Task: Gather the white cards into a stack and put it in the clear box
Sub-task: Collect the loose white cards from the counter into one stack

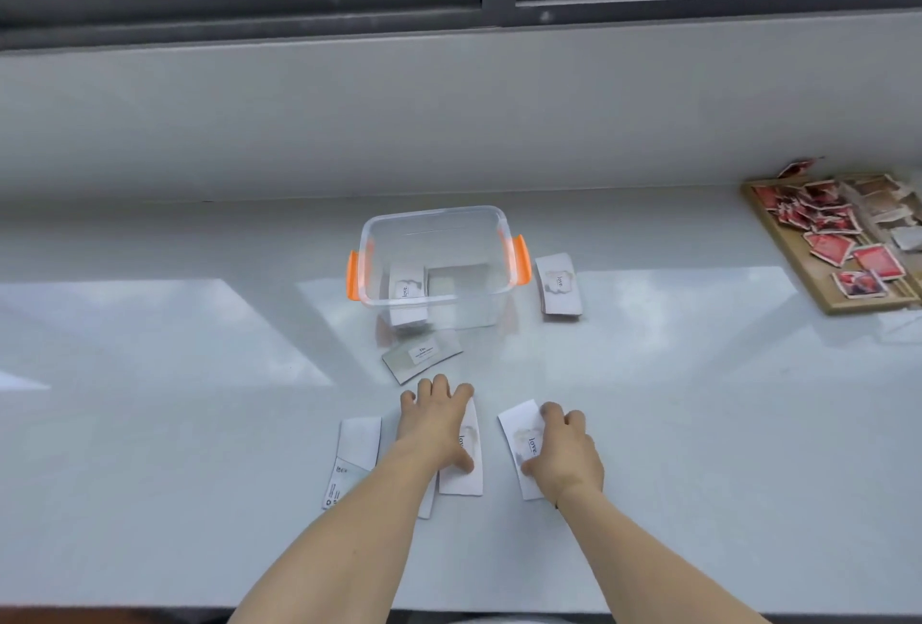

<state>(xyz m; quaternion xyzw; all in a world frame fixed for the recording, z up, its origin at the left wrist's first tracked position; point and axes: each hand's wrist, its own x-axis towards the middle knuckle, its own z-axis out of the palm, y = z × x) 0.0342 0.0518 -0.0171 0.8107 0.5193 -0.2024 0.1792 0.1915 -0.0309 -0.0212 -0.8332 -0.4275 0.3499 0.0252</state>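
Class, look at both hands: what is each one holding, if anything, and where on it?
Neither lifts anything. The left hand lies flat on a card; the right hand presses the right edge of another card.

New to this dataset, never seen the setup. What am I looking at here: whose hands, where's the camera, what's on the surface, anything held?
There is no robot: a person works with bare hands, and the single picture comes from a wide-angle camera on their head, looking forward and down.

The left hand lies flat on a white card. The right hand presses on another white card printed "love". Neither card is lifted.

On the pale countertop stands a clear box with orange handles, with what looks like a card already inside. More cards lie loose: one before the box, one to its right, one left of the hands. Far right sits a wooden tray of red packets.
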